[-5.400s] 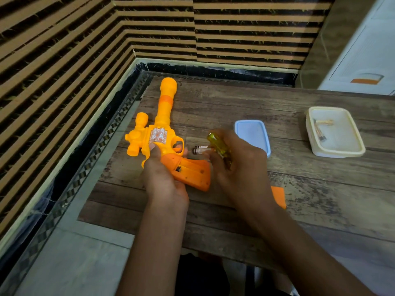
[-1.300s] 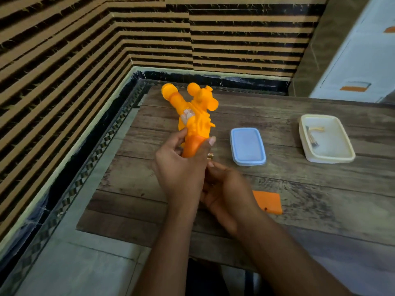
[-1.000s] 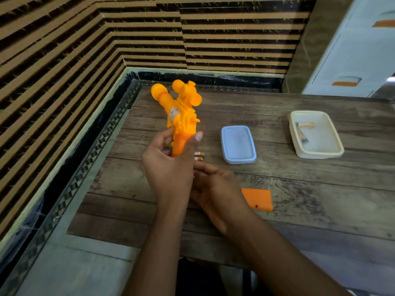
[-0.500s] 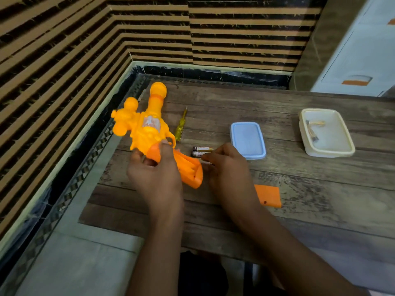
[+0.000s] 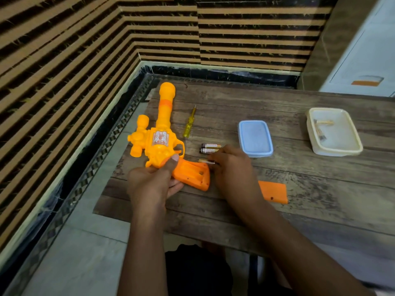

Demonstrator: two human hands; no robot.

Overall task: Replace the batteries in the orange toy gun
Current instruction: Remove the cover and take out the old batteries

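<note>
Orange toy gun [image 5: 159, 144]: flat on the wooden bench [image 5: 320, 189], barrel pointing away, grip compartment open.
Left hand [image 5: 149, 184]: fingers wrap the gun where body meets grip.
Right hand [image 5: 233, 169]: fingers pinch one battery [image 5: 206, 161] just beside the grip's end.
Loose batteries [image 5: 210, 148]: two side by side beyond the right hand.
Nearby: yellow screwdriver [image 5: 188, 124] beside the barrel; orange cover [image 5: 274, 192] partly behind the right wrist; blue box [image 5: 255, 138]; cream tray [image 5: 337, 151].
</note>
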